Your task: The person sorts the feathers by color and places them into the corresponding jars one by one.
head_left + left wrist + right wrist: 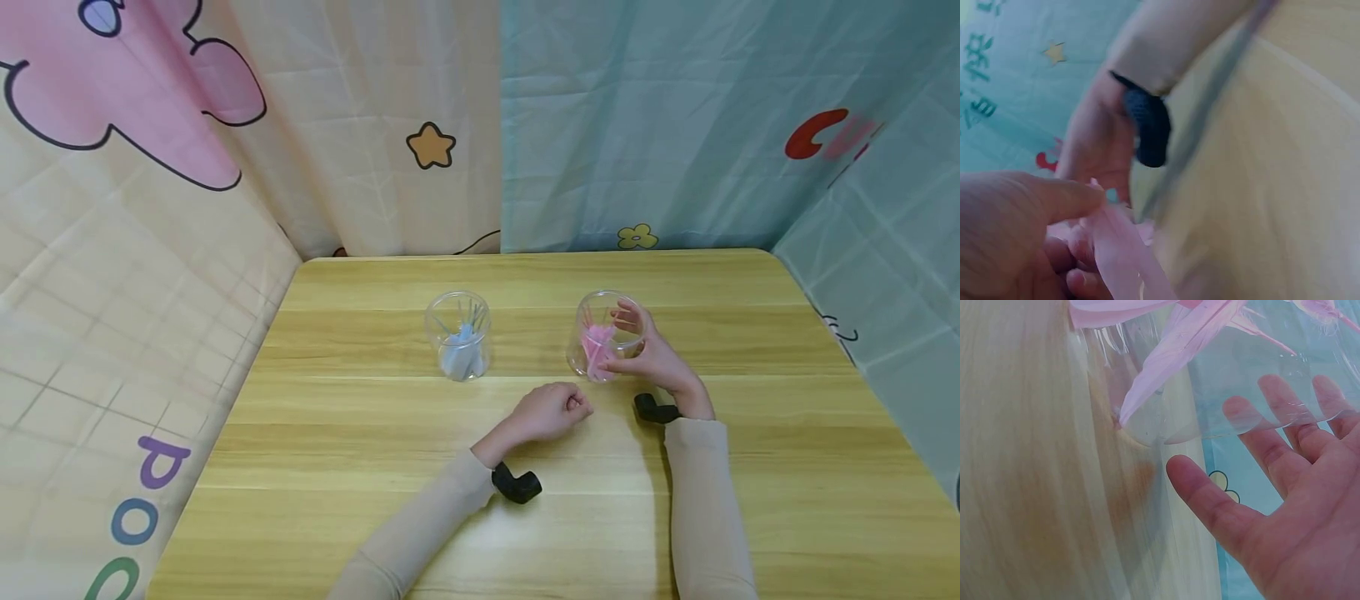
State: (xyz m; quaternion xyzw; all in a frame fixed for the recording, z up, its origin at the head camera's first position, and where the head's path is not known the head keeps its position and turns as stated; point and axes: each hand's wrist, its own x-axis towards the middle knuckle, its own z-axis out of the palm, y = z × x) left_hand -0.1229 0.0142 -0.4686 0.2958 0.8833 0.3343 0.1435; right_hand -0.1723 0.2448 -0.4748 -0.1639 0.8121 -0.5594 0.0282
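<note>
Near the middle of the table in the head view, my left hand [553,411] has its fingers curled. In the left wrist view its thumb and fingers pinch a pink feather [1125,250], which the hand hides from the head view. A clear cup [576,354] with pink feathers [597,343] stands up and to the right. My right hand [651,352] is spread beside that cup, fingers at its far side and thumb at its near side. In the right wrist view the fingertips show through the clear wall, while the thumb lies just off it, near the base.
A second clear cup [431,327] holds pale blue feathers [462,352] to the left. Both cups stand on the wood-grain table [352,400]. Printed curtains [337,142] hang behind the table and along its sides.
</note>
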